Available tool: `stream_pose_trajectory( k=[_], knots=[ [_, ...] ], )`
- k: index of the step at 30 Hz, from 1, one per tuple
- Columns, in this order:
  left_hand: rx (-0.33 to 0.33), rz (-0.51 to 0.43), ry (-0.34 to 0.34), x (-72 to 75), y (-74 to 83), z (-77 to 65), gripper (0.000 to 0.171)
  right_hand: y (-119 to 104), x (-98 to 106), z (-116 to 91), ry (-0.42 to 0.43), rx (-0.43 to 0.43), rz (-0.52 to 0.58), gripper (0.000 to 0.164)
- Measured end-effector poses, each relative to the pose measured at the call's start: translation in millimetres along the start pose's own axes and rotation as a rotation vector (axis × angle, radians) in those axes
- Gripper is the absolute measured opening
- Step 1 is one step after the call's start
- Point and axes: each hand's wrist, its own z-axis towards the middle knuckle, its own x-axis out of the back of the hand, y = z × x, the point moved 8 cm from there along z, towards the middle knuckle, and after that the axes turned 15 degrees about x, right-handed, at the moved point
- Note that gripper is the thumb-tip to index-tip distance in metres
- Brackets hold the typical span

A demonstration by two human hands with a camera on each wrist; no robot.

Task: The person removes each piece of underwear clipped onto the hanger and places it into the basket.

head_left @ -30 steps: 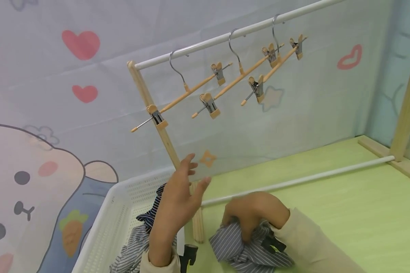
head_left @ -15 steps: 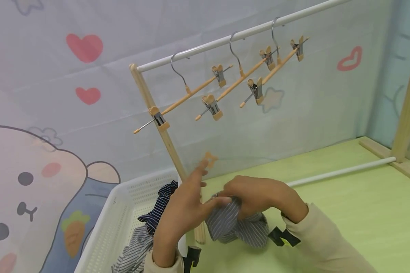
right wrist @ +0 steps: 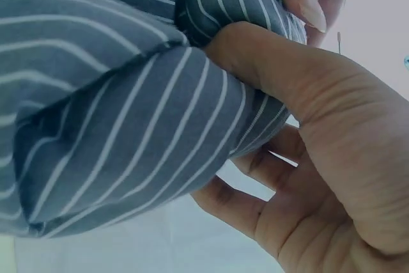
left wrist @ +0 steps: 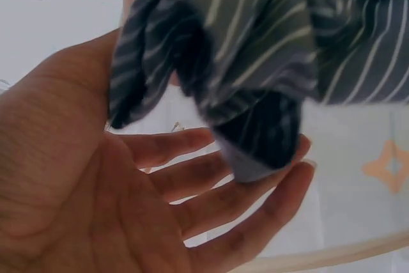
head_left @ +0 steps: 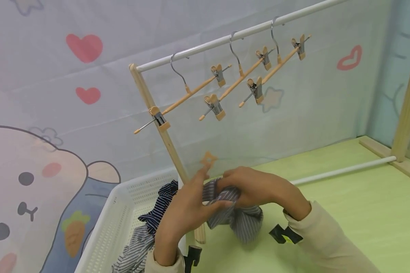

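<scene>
A crumpled grey garment [head_left: 247, 223] with thin white stripes hangs bunched above the green table top. My right hand [head_left: 259, 187] grips it from above, and in the right wrist view the thumb presses into folds of the striped cloth [right wrist: 134, 139]. My left hand [head_left: 184, 206] is at the garment's left side, its fingers spread and extended. Seen from the left wrist, the palm [left wrist: 83, 202] faces the cloth [left wrist: 255, 36] and a loose fold hangs in front of the fingers. The bunched folds hide what kind of garment it is.
A white basket [head_left: 104, 223] at left holds a navy striped garment [head_left: 160, 204] and a light striped one [head_left: 136, 242]. Behind, three clip hangers [head_left: 191, 93] hang from the rack's white rail [head_left: 205, 47]. A lower white bar [head_left: 345, 174] crosses the table [head_left: 355, 212].
My right hand has lifted the grey garment off the table, up and left towards my left hand. The left hand has shifted slightly right, and the two hands are now close together.
</scene>
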Motion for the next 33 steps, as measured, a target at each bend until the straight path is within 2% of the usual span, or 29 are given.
stream_pose_trajectory(
  k=[5,10,16,22,28,33],
  knots=[
    [0.002,0.032,-0.046,-7.9,0.0,2.6,0.097,0.9,7.0,-4.5,0.054,-0.051,0.004,0.032],
    [0.022,0.076,-0.053,-10.4,-1.5,3.3,0.099,-3.3,11.1,-3.1,0.105,-0.031,0.014,0.041],
    [0.016,0.048,-0.041,-8.8,-0.4,3.3,0.104,-5.5,14.5,-0.6,0.177,-0.009,0.018,0.045],
    [0.053,0.017,-0.043,-9.8,-2.2,2.2,0.113,-9.8,18.6,6.5,0.274,0.035,0.045,0.047],
    [0.015,-0.010,0.045,-3.5,1.4,1.9,0.109,-11.6,21.5,8.3,0.309,0.008,0.051,0.053],
    [-0.015,-0.023,0.159,7.6,1.7,1.1,0.084,-13.7,22.4,11.1,0.327,0.010,0.067,0.057]
  ],
)
